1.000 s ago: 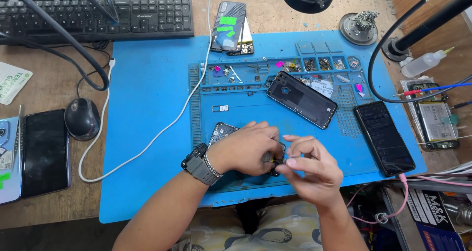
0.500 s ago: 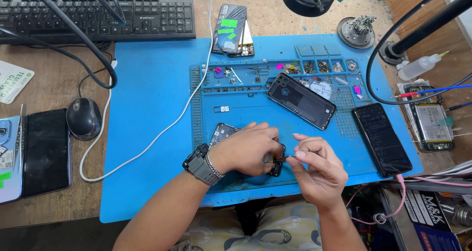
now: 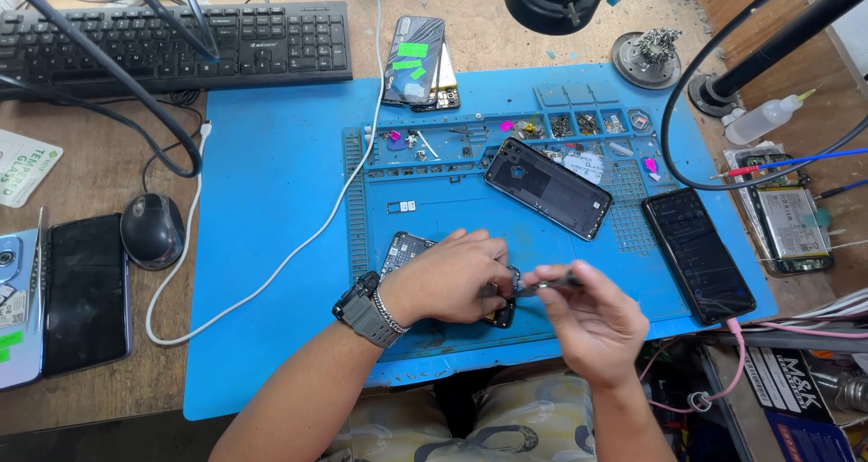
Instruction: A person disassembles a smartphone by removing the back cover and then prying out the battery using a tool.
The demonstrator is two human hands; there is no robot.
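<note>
The left hand (image 3: pixel 449 279) presses down on the opened phone (image 3: pixel 411 252) near the front edge of the blue mat (image 3: pixel 271 245). The right hand (image 3: pixel 592 322) pinches a thin tool (image 3: pixel 547 284), pointing left toward the phone, just beside it.

Left hand (image 3: pixel 452 279) palm down, fingers curled, wrist bent inward from a forearm reaching up from lower left. Right hand (image 3: pixel 592 317) raised just beside it, fingertips pinched together, blurred, forearm rising from below.
</note>
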